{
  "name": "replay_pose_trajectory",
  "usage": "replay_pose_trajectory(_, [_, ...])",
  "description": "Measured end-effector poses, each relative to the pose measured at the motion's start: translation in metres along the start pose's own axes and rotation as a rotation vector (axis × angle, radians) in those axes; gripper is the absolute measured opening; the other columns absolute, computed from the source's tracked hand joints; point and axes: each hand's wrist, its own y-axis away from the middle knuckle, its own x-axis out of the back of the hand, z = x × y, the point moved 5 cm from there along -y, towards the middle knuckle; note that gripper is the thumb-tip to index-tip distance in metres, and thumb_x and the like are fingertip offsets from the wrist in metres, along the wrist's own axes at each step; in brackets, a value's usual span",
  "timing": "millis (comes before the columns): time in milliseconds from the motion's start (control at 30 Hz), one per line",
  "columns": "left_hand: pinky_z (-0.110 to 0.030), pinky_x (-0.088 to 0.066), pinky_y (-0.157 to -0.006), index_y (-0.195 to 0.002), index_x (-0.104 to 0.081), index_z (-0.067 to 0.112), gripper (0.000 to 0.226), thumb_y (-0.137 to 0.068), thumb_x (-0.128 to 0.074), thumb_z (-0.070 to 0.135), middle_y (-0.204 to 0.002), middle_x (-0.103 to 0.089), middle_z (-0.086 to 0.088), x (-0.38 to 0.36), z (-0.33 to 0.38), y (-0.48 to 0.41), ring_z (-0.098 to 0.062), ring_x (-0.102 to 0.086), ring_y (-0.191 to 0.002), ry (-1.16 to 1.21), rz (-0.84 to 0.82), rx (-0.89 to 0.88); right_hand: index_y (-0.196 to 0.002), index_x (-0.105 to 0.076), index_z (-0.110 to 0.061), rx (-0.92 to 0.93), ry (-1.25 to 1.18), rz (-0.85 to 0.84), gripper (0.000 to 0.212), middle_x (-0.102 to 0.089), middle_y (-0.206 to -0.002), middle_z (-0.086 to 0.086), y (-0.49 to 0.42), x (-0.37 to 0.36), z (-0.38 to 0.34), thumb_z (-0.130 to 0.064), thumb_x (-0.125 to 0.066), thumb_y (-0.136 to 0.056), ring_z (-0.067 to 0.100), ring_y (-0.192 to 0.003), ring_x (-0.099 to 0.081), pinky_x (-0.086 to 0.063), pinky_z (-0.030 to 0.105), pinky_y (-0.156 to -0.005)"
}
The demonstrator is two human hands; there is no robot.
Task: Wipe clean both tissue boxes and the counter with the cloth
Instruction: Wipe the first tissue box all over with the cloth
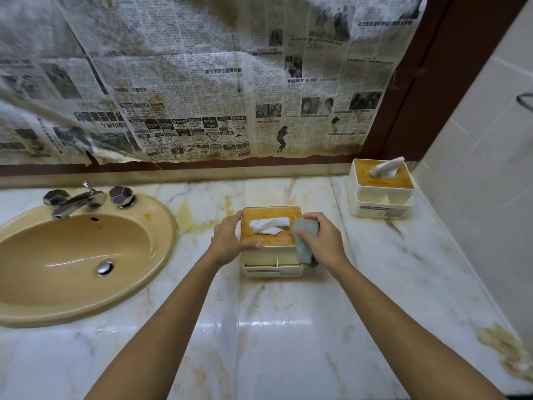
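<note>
1. Mid surface (288,336), R of sink (167,223): near tissue box (274,240), white tissue lying flat on its wood lid.
2. L hand (226,241): fingers (233,220) curled round box's L edge, thumb on lid's front rim.
3. R hand (326,241): fingers clamped on grey-green cloth (304,243), pressed vs box's R front corner.
4. 2nd tissue box (380,194): far R corner, well apart, tissue sticking up.

Warm, fairly dim indoor light falls from overhead, leaving a soft white glare patch on the marble counter (274,324) and small highlights in the sink (72,246). Shadows are faint. Wide-angle bending curves the edges; the newspaper (43,67) at upper left is smeared and soft, the centre sharp
</note>
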Motion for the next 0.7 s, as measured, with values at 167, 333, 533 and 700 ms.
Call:
replay_pose_trajectory(167, [-0.055,-0.025,-0.116,-0.154,-0.025,0.027,0.110,-0.066,-0.088,0.044,-0.154,-0.033,-0.003,0.002,-0.001,-0.007,-0.027,-0.022,-0.144,-0.031,0.004,0.010,-0.113,-0.066,-0.022,0.023,-0.235,0.040,0.022,-0.065,-0.110,-0.011,0.000,0.010,-0.004,-0.014,-0.067,-0.092,0.012,-0.106,-0.061,-0.058,0.032,-0.086])
replay_pose_trajectory(333, [-0.054,-0.026,-0.115,-0.154,-0.025,0.027,0.112,-0.065,-0.089,0.046,-0.153,-0.036,-0.003,0.004,0.001,-0.008,-0.028,-0.022,-0.141,-0.077,0.004,0.006,-0.131,-0.059,-0.020,0.070,0.050,-0.024,0.035,-0.056,-0.125,0.001,-0.011,-0.001,0.005,-0.020,-0.062,-0.096,0.019,-0.118,-0.055,-0.047,0.030,-0.101])
replay_pose_trajectory(533, [-0.053,-0.026,-0.115,-0.154,-0.025,0.028,0.114,-0.063,-0.088,0.050,-0.154,-0.035,-0.002,0.005,0.000,-0.009,-0.026,-0.019,-0.143,-0.102,0.007,-0.003,-0.159,-0.010,-0.031,0.084,0.558,-0.179,0.056,-0.011,-0.165,0.007,0.005,-0.025,0.018,-0.038,-0.029,-0.107,0.031,-0.147,-0.018,-0.028,0.044,-0.116])
replay_pose_trajectory(700, [-0.049,-0.024,-0.115,-0.155,-0.025,0.027,0.112,-0.064,-0.086,0.052,-0.157,-0.033,0.001,0.008,0.005,-0.011,-0.023,-0.016,-0.145,-0.171,0.010,-0.015,-0.158,0.003,-0.034,0.056,0.732,-0.254,0.056,0.005,-0.167,0.002,-0.010,-0.028,0.011,-0.043,-0.017,-0.107,0.035,-0.152,-0.008,-0.029,0.054,-0.113])
